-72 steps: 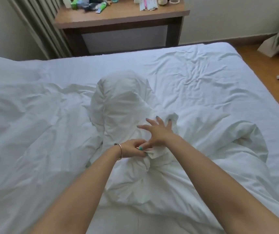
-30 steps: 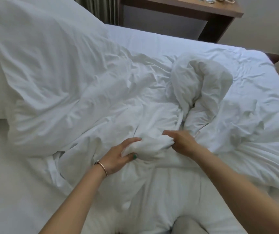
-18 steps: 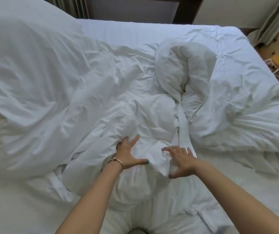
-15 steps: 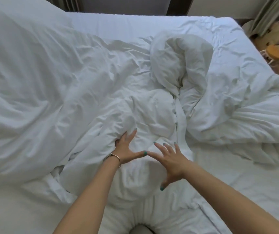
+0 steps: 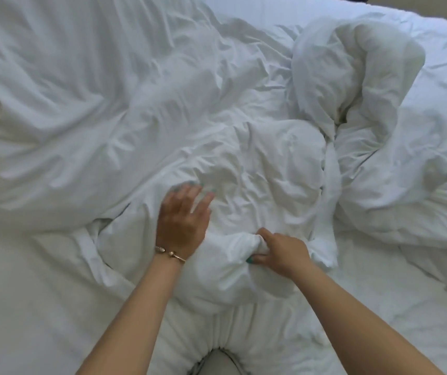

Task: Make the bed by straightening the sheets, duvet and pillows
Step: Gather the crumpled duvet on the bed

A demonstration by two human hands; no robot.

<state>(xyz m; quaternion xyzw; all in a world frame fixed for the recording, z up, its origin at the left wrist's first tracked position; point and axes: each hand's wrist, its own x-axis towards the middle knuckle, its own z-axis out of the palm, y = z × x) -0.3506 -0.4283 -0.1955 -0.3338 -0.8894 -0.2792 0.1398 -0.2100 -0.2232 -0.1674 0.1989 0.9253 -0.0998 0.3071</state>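
Duvet [image 5: 257, 163] bunched mid-bed, 2 hands on it.
Right hand [image 5: 281, 253] clenches a duvet fold, fingers curled round it; left hand [image 5: 181, 217], bracelet [image 5: 170, 253] at wrist, lies released, fingers spread flat on fabric.

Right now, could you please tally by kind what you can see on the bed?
Duvets: 1, white and bunched
Sheets: 1, white
Hands: 2, left hand flat, right hand with a grip on a fold
Bracelets: 1, gold
Total: 5
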